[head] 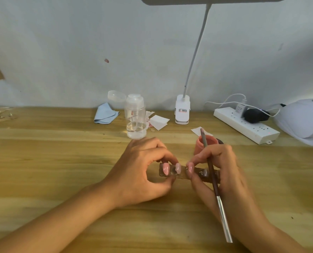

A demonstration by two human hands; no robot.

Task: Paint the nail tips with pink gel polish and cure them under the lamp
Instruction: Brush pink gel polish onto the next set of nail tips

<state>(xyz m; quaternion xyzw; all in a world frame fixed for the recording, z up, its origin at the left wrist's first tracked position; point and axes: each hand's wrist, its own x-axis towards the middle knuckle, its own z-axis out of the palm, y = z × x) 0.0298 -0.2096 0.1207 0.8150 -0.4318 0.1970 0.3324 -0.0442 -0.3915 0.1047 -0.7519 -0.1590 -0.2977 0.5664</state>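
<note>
1. Left hand: its curled fingers and thumb pinch the left end of the clear holder strip, which is kept just above the table.
2. Nail tips: three stand in a row on the strip and all look pink. A fourth position, behind the brush, is too blurred to judge.
3. Right hand: thumb and forefinger pinch the strip's right part, and the brush is clasped slantwise across the fingers, touching no tip.
4. The step appears to be checking the coat. Keep the strip level, grip only its edges, and keep the fingers off the wet faces.
5. Behind, a blue cloth, a clear pump bottle, paper wipes and the desk lamp's clip base stand near the wall.
6. The open pink gel pot sits just behind the right hand and could easily be knocked.
7. The curing lamp is at the far right. The power strip and its cables lie between it and the hands, so the strip probably has to be carried in front of them.
</note>
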